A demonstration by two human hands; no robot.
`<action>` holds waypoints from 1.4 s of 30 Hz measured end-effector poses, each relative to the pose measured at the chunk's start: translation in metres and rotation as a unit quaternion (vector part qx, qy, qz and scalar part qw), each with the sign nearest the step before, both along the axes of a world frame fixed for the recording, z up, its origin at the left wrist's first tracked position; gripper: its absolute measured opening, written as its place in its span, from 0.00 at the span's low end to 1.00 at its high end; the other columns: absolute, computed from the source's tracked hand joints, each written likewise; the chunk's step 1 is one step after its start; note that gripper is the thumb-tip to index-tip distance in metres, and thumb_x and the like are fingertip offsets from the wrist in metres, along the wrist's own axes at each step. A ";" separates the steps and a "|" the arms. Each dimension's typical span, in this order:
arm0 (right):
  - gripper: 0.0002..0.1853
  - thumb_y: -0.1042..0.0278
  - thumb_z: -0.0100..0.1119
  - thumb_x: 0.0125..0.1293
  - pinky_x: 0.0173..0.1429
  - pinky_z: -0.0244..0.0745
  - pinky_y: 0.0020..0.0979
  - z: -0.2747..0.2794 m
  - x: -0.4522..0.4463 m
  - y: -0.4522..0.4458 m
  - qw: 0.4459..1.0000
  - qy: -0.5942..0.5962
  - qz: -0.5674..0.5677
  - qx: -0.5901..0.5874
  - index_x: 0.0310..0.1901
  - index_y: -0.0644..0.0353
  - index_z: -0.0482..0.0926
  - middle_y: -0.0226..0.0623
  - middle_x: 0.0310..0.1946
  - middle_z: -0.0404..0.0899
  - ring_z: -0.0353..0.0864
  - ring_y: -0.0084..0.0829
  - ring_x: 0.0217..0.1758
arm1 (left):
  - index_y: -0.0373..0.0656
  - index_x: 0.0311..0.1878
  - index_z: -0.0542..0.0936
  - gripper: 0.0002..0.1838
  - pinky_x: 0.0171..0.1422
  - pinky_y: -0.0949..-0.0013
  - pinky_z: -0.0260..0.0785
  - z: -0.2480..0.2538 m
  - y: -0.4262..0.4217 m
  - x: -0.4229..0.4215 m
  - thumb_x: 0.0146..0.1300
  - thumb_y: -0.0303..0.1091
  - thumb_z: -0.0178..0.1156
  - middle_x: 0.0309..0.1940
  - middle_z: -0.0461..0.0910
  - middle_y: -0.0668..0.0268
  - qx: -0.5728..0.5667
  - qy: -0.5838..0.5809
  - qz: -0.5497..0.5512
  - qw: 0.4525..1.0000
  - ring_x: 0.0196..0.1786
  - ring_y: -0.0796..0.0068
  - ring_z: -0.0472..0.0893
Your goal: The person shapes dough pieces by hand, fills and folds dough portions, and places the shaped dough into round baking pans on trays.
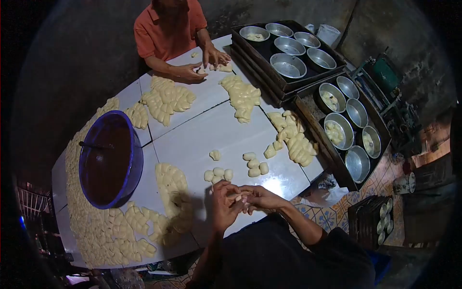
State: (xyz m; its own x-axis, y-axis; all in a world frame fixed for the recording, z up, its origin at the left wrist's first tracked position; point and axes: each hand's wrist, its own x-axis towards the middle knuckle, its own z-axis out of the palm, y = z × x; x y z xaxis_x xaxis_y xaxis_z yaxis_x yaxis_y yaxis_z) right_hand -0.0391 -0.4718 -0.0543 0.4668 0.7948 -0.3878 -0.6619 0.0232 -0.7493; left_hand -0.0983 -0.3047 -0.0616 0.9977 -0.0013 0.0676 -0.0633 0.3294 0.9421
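A small piece of dough [238,198] is pinched between my two hands, over the near edge of the white tiled table. My left hand [225,206] curls around its left side. My right hand [258,197] grips it from the right, with fingertips meeting the left hand's. Just beyond lie several rounded dough balls in two clusters: one group of dough balls [218,174] partly behind my left hand, another group of dough balls [254,165] to the right. A single dough ball [215,155] sits farther off. Cut dough pieces [301,148] are heaped on the right.
A blue basin [139,166] of brown filling with a handle in it stands on the left, beside spread dough [101,236]. Trays of round metal pans [357,112] stand at the right, some pans holding dough. Across the table, a person in an orange shirt [166,31] handles dough.
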 end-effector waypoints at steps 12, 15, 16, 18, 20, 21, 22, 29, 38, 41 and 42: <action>0.25 0.84 0.49 0.54 0.48 0.75 0.38 -0.035 0.086 -0.037 0.769 -0.376 -0.300 -0.421 0.56 0.67 0.76 0.52 0.44 0.80 0.82 0.41 0.37 | 0.35 0.58 0.69 0.21 0.61 0.65 0.68 -0.002 0.029 0.011 0.60 0.17 0.56 0.53 0.74 0.57 0.186 0.023 0.134 0.973 0.56 0.68 0.76; 0.22 0.87 0.52 0.50 0.47 0.75 0.39 -0.063 0.107 -0.054 0.609 -0.635 -0.252 -0.403 0.49 0.67 0.80 0.50 0.42 0.79 0.81 0.43 0.40 | 0.32 0.52 0.72 0.14 0.58 0.67 0.70 -0.020 0.029 0.009 0.63 0.18 0.54 0.41 0.79 0.59 0.096 0.082 0.176 0.976 0.48 0.70 0.79; 0.21 0.88 0.54 0.49 0.46 0.76 0.36 -0.063 0.107 -0.057 0.607 -0.662 -0.177 -0.402 0.47 0.66 0.81 0.48 0.41 0.77 0.80 0.39 0.40 | 0.32 0.51 0.72 0.12 0.57 0.67 0.70 -0.021 0.027 0.008 0.63 0.18 0.54 0.41 0.80 0.58 0.102 0.077 0.171 0.977 0.47 0.70 0.80; 0.21 0.89 0.56 0.48 0.44 0.76 0.32 -0.057 0.110 -0.067 0.597 -0.691 -0.100 -0.395 0.46 0.65 0.81 0.46 0.40 0.76 0.79 0.36 0.41 | 0.31 0.51 0.73 0.12 0.56 0.67 0.71 -0.020 0.023 0.005 0.64 0.19 0.54 0.41 0.80 0.58 0.097 0.070 0.154 0.981 0.46 0.70 0.80; 0.18 0.86 0.62 0.48 0.48 0.76 0.31 -0.029 0.105 -0.068 0.747 -0.510 -0.212 -0.370 0.44 0.65 0.80 0.45 0.43 0.74 0.77 0.34 0.47 | 0.31 0.50 0.74 0.11 0.55 0.67 0.72 -0.014 0.020 0.005 0.65 0.20 0.53 0.40 0.80 0.58 0.096 0.067 0.151 0.982 0.46 0.70 0.80; 0.19 0.84 0.65 0.49 0.48 0.77 0.32 -0.003 0.094 -0.057 0.721 -0.546 -0.247 -0.347 0.46 0.63 0.80 0.41 0.50 0.71 0.77 0.33 0.47 | 0.30 0.52 0.74 0.12 0.55 0.67 0.72 -0.008 0.018 0.005 0.67 0.22 0.53 0.41 0.80 0.57 0.083 0.064 0.136 0.985 0.46 0.69 0.80; 0.20 0.79 0.70 0.50 0.49 0.76 0.29 0.023 0.079 -0.039 0.761 -0.524 -0.275 -0.268 0.48 0.62 0.81 0.39 0.58 0.65 0.77 0.30 0.48 | 0.30 0.53 0.75 0.12 0.54 0.67 0.73 -0.004 0.016 0.002 0.68 0.24 0.53 0.42 0.80 0.56 0.072 0.064 0.116 0.989 0.46 0.69 0.81; 0.11 0.80 0.64 0.60 0.49 0.73 0.26 0.038 0.003 0.056 0.871 -0.438 -0.221 -0.017 0.45 0.66 0.82 0.36 0.46 0.72 0.74 0.24 0.48 | 0.34 0.55 0.79 0.18 0.55 0.73 0.69 0.027 0.018 -0.002 0.67 0.35 0.61 0.53 0.79 0.61 0.116 -0.038 0.205 0.971 0.53 0.76 0.77; 0.21 0.50 0.58 0.67 0.69 0.54 0.44 0.026 -0.002 0.121 0.820 -0.556 -0.039 0.126 0.51 0.58 0.80 0.43 0.61 0.67 0.59 0.40 0.65 | 0.33 0.44 0.81 0.07 0.47 0.74 0.74 -0.001 0.054 -0.039 0.64 0.20 0.55 0.45 0.81 0.61 -0.247 0.041 0.183 0.951 0.46 0.77 0.79; 0.27 0.48 0.64 0.60 0.71 0.53 0.45 0.005 0.004 0.136 0.837 -0.541 0.002 0.081 0.57 0.55 0.75 0.42 0.68 0.59 0.55 0.44 0.71 | 0.40 0.51 0.79 0.16 0.47 0.65 0.75 0.015 0.059 -0.039 0.64 0.39 0.57 0.49 0.79 0.63 -0.414 0.099 0.197 0.883 0.46 0.73 0.79; 0.32 0.46 0.67 0.57 0.72 0.52 0.45 0.000 0.008 0.143 0.856 -0.512 0.004 0.068 0.60 0.54 0.73 0.43 0.69 0.56 0.54 0.44 0.72 | 0.42 0.54 0.78 0.24 0.48 0.63 0.75 0.026 0.060 -0.038 0.64 0.50 0.57 0.49 0.79 0.64 -0.463 0.133 0.221 0.848 0.45 0.72 0.79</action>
State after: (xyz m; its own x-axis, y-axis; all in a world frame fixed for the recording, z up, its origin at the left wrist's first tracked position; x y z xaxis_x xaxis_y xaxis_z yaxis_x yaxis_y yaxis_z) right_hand -0.0313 -0.3285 -0.0542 0.5008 0.8049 0.3184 0.3398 0.1554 -0.9276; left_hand -0.1366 -0.2446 -0.0353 0.8666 0.3074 -0.3930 -0.1989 0.9352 0.2930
